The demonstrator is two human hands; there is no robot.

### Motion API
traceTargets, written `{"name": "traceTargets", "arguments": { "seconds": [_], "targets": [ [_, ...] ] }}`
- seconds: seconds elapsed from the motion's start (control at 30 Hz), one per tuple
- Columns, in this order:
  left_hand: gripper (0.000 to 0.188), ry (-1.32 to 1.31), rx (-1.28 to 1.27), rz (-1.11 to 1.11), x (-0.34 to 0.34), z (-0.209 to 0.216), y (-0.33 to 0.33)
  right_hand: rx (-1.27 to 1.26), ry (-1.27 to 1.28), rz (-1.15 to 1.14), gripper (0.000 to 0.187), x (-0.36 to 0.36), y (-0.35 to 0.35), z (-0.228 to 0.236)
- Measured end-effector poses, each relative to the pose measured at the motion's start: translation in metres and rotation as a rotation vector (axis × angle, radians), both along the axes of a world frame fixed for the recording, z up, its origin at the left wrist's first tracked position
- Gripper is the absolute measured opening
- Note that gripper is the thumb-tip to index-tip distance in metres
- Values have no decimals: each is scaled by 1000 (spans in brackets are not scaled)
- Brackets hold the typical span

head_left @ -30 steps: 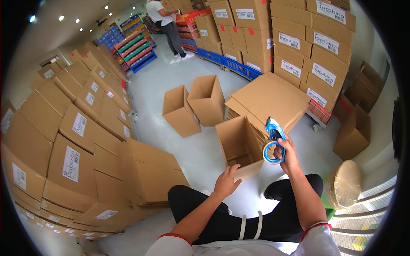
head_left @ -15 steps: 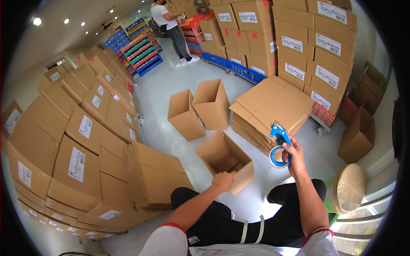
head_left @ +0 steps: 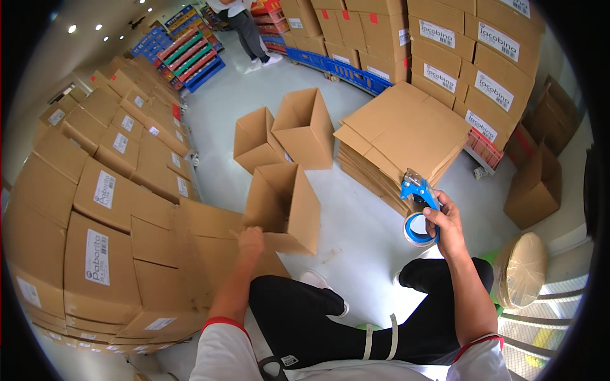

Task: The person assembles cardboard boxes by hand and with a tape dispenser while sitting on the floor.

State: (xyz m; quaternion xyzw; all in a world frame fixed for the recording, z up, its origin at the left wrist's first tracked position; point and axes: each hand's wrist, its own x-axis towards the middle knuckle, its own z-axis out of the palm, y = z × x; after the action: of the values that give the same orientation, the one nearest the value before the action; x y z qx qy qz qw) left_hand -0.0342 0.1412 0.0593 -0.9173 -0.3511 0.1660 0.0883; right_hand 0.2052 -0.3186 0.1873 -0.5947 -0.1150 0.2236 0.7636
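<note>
"Where's the open cardboard box [head_left: 301,216]?"
"At the left hand [head_left: 251,241], whose fingers are curled over its near-left rim. Its bottom is in shadow, so I can't tell the contents."
"And the right hand [head_left: 450,228]?"
"Fingers wrapped round a blue tape dispenser [head_left: 416,190]. Two open cartons [head_left: 308,147] stand beyond the box, bottoms hidden."

Fisheye head cam looks down/fwd over wearer's lap [head_left: 333,336].
</note>
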Motion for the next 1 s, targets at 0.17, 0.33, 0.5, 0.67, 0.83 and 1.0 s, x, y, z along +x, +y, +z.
{"name": "traceTargets", "arguments": {
  "seconds": [0.17,0.33,0.5,0.67,0.83,1.0],
  "targets": [
    [22,-271,-24,-120,2,-42,51,-105,10,68,49,1,8,-4],
    [28,-357,-35,-96,80,-45,68,-206,44,152,57,2,20,12],
    [73,-615,24,-62,157,-58,87,-300,-39,326,63,3,46,7],
    [90,-1024,-82,89,187,-28,31,-372,-48,359,64,-3,46,14],
    [87,-192,81,122,42,-1,76,-372,-178,265,63,-6,45,2],
    [82,-134,305,389,-119,55,90,-231,-183,180,58,-13,33,3]
  ]
}}
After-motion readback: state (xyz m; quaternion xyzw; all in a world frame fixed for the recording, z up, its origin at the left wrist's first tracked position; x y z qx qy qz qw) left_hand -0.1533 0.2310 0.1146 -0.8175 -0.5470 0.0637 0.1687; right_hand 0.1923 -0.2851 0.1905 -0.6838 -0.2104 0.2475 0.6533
